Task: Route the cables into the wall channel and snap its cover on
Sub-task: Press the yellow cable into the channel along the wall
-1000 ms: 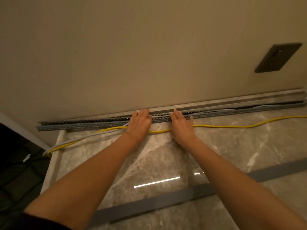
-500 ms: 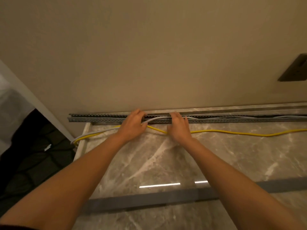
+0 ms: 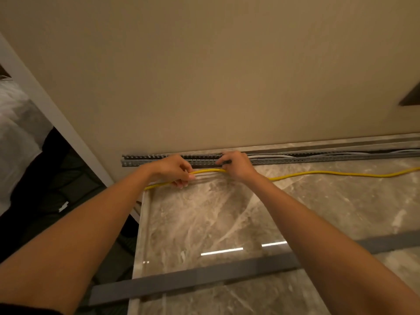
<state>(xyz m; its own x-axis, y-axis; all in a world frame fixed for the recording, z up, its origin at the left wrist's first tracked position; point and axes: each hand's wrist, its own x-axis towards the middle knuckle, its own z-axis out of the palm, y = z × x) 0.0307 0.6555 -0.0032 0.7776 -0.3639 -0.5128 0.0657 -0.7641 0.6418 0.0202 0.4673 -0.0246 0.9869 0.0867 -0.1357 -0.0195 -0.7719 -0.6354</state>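
A slotted grey channel (image 3: pixel 318 158) runs along the foot of the beige wall on the marble top. A grey cable (image 3: pixel 268 156) lies inside it to the right of my hands. A yellow cable (image 3: pixel 329 173) snakes over the marble in front of the channel. My left hand (image 3: pixel 175 170) is closed around the yellow cable together with a pale grey one, just in front of the channel. My right hand (image 3: pixel 237 163) pinches the same cables at the channel's front edge. The long grey cover strip (image 3: pixel 204 278) lies flat on the marble near me.
The marble surface (image 3: pixel 204 219) ends at a left edge, with dark floor (image 3: pixel 56 189) and a white bed (image 3: pixel 16 133) beyond. A dark wall plate (image 3: pixel 411 97) sits at the far right on the wall.
My view has swung left. Both hands went from pressing flat at the channel to gripping the yellow and grey cables and lifting them off the marble.
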